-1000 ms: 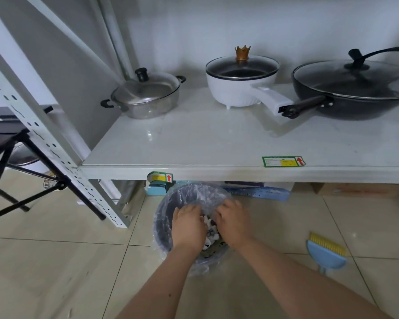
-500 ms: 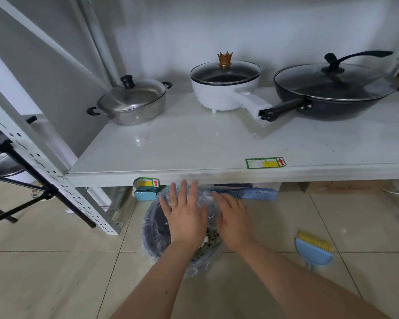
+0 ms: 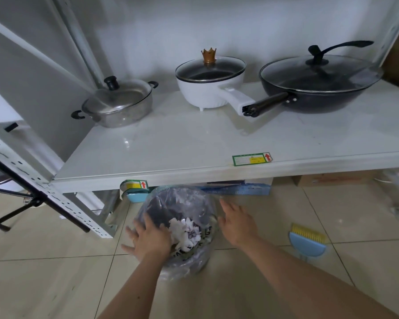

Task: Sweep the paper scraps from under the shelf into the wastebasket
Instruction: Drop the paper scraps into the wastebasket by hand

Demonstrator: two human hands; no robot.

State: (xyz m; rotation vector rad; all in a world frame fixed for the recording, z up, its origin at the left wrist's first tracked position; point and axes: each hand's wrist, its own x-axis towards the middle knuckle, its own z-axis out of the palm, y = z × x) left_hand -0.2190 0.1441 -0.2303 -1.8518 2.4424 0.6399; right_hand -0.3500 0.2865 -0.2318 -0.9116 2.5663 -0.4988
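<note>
Two bare forearms reach forward and down from the near edge toward the floor. The left hand (image 3: 149, 240) lies over the near left rim of the wastebasket (image 3: 182, 229), fingers spread and straight, palm down on the plastic liner; it grasps nothing. The right hand (image 3: 237, 223) hovers just beside the basket's right side, fingers extended and loosely apart, holding nothing; whether it touches the liner cannot be told.

The wastebasket stands on the tiled floor (image 3: 44, 284) at the front edge of the shelf (image 3: 194, 146), its far rim just under the shelf lip. White paper scraps (image 3: 186, 233) lie heaped inside it, near the left hand.

To the right, well apart from the basket, a blue brush (image 3: 308, 244) with yellow bristles lies on the floor. Under the shelf behind the basket sit a blue box (image 3: 247, 188) and a small blue item, only partly seen.

On the shelf, left to right, stand a lidded steel pot (image 3: 118, 104), a white pot (image 3: 211, 86) with a crown-shaped lid knob, and a black wok (image 3: 318, 88) under a glass lid. The white pot's handle and the wok's handle meet at their ends.
</note>
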